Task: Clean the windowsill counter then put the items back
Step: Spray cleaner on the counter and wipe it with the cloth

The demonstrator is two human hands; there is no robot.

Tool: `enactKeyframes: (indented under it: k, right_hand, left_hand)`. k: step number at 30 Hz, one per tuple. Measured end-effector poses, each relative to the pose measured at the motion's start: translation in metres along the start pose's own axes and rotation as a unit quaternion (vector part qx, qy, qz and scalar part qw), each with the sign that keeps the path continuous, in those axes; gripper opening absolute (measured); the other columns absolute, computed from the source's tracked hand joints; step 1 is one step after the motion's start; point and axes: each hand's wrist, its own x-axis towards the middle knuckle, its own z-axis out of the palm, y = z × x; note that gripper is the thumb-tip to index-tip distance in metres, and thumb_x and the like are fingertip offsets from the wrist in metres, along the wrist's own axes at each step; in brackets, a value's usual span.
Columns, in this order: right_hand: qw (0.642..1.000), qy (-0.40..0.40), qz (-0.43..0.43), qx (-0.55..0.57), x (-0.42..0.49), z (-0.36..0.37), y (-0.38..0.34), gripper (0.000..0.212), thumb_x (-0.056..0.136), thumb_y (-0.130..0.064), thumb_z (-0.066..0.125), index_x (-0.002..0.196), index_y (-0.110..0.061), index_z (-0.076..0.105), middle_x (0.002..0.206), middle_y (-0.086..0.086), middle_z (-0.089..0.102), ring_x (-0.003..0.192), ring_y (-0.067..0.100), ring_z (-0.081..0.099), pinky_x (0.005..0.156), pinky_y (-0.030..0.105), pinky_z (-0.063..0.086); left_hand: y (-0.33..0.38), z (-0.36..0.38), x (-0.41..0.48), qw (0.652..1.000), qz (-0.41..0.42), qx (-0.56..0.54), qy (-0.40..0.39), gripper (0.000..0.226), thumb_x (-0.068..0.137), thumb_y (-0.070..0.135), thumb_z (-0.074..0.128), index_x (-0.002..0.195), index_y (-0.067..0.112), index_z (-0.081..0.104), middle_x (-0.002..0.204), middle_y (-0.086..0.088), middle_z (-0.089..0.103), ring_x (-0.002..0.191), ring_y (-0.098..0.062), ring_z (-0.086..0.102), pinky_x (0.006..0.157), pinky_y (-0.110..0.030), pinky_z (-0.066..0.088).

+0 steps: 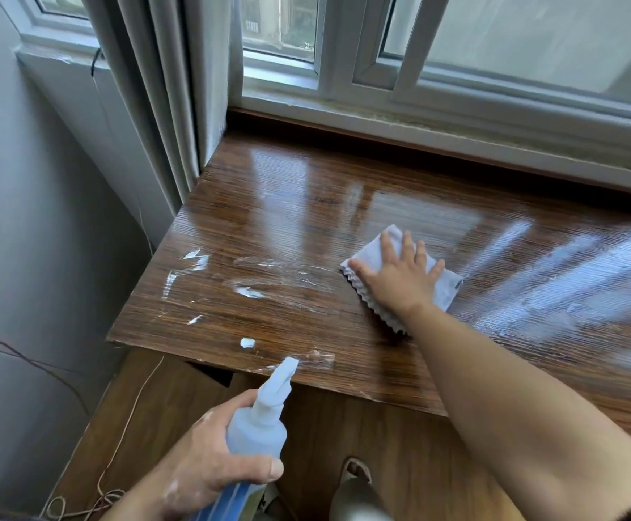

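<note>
Below the window, white frame with sliding panes, sits the desk: a wide slab of dark brown wood-grain laminate, glossy, with fine ridged lines across it and strong glare from the glass. Its left half carries white smears and small blobs of foam or cleaner, thickest near the front edge and left corner. Front edge shows chipped pale spots.

Grey curtain hangs in heavy vertical folds at the desk's left rear corner, meeting the wood. Grey wall on the left; a thin cord runs down it. Wood-plank floor below, with a loose coil of string at lower left.

Right hand lies palm down, fingers spread flat, pressing on a cloth, nothing gripped. Cloth is pale blue-grey, folded to a rough square, zigzag-cut edge showing at its near side, mid-desk, right of the smears.

Left hand is wrapped around the neck of a spray bottle, thumb across the front. Bottle is translucent pale blue plastic with a tapered nozzle, held off the desk at its front edge, nozzle pointing at the smeared area. White flecks on the hand's skin.
</note>
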Motion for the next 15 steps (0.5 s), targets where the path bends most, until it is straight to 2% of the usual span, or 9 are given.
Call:
enactKeyframes:
  k: [2,9,13,15]
  right_hand:
    - [1.000,0.009,0.005,0.006,-0.008,0.004,-0.007,0.100,0.078,-0.096,0.015,0.160,-0.038,0.008,0.170,0.002,-0.005,0.156,0.030,-0.009,0.117,0.070,-0.006]
    - [0.996,0.032,-0.062,-0.053,-0.104,0.044,-0.017,0.094,0.081,-0.094,0.009,0.159,-0.042,0.003,0.170,0.000,-0.006,0.156,0.028,-0.007,0.120,0.065,-0.003]
    - [0.997,0.037,-0.049,-0.049,-0.109,0.046,-0.012,0.092,0.082,-0.093,0.009,0.159,-0.043,0.001,0.170,-0.003,-0.007,0.156,0.024,-0.010,0.121,0.062,-0.005]
    - [0.997,0.036,-0.045,-0.049,-0.110,0.046,-0.012,0.092,0.082,-0.093,0.008,0.159,-0.043,0.000,0.170,-0.004,-0.008,0.156,0.023,-0.011,0.121,0.062,-0.005]
  left_hand:
    - [0.003,-0.006,0.000,1.000,0.013,0.018,0.000,0.071,0.058,0.044,0.090,0.124,0.050,0.064,0.105,-0.016,0.071,0.099,-0.037,0.068,0.094,-0.054,0.054]
    - [0.011,-0.024,0.007,0.996,0.028,0.067,-0.044,0.073,0.058,0.043,0.089,0.126,0.045,0.064,0.104,-0.015,0.072,0.099,-0.038,0.066,0.096,-0.054,0.052]
    - [0.012,-0.033,0.007,0.993,0.021,0.100,-0.066,0.064,0.055,0.040,0.089,0.115,0.039,0.068,0.102,-0.014,0.072,0.085,-0.022,0.065,0.094,-0.052,0.052]
    - [0.012,-0.038,0.006,0.989,0.023,0.123,-0.073,0.065,0.055,0.042,0.089,0.116,0.038,0.068,0.103,-0.012,0.072,0.090,-0.027,0.067,0.095,-0.052,0.052]
